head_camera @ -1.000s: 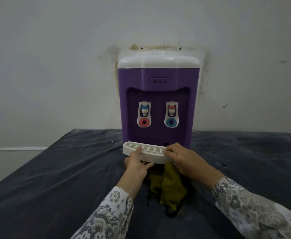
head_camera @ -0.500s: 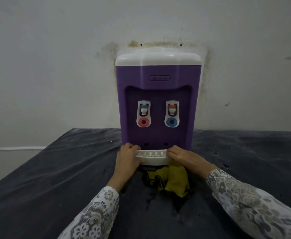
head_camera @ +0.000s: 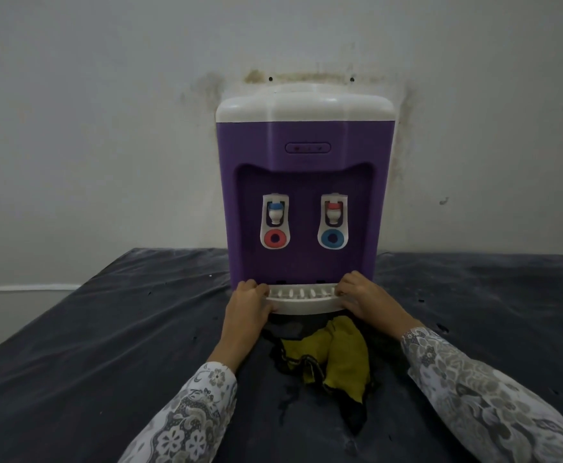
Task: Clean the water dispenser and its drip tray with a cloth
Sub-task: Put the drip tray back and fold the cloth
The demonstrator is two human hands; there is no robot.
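No text, brand, number or label can be read anywhere. On the dispenser (head_camera: 307,195), a small oval panel (head_camera: 308,148) is set high on the purple front, and three tiny marks are seen in it, too small and blurred to be made out. Only colour signs are carried by the taps: the left tap (head_camera: 275,225) is marked with a blue cap above a red ring, and the right tap (head_camera: 333,225) with a red cap above a blue ring. No lettering is seen on either.
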